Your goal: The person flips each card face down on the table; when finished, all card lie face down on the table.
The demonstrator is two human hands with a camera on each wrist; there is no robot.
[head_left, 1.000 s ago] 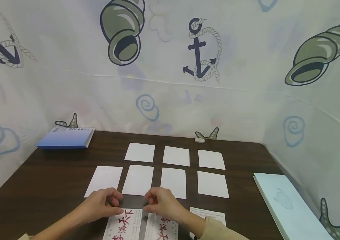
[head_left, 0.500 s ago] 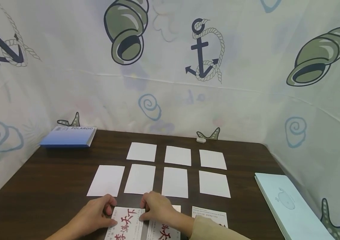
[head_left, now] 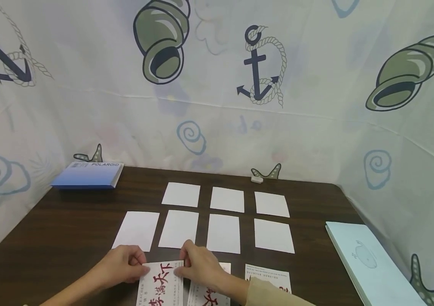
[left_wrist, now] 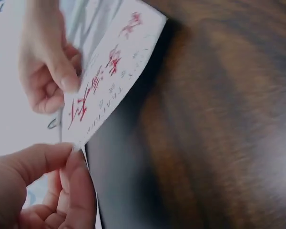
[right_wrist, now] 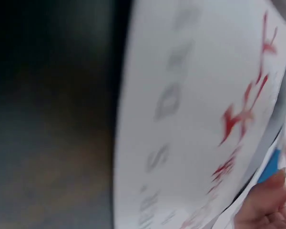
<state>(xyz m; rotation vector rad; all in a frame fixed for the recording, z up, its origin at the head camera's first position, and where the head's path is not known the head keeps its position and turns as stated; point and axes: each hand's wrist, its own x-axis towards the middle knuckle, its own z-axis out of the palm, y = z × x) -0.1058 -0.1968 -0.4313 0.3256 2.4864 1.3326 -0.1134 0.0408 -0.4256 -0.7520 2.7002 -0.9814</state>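
A white card [head_left: 160, 284] with red brush-style characters and small grey print is at the front of the table in the head view. My left hand [head_left: 124, 264] pinches its far left corner between thumb and forefinger. At the far right corner my right hand [head_left: 203, 266] pinches it, thumb on the printed face. The left wrist view shows the card [left_wrist: 112, 71] lifted off the dark wood and slightly bent. Beneath my right forearm lies a second red-lettered card [head_left: 210, 295], partly hidden. Farther right, a third printed card [head_left: 268, 276] is partly covered by the sleeve.
Several blank white cards [head_left: 178, 228] lie in two rows beyond my hands. A blue POLAROID box [head_left: 87, 175] stands at the back left, a pale blue box [head_left: 370, 259] at the right. A small white object [head_left: 257, 179] sits at the far edge, before a patterned curtain [head_left: 217, 85].
My right hand has shifted left from the second card to the first card's right corner. Both hands now hold that card, and its far edge has come up a little.
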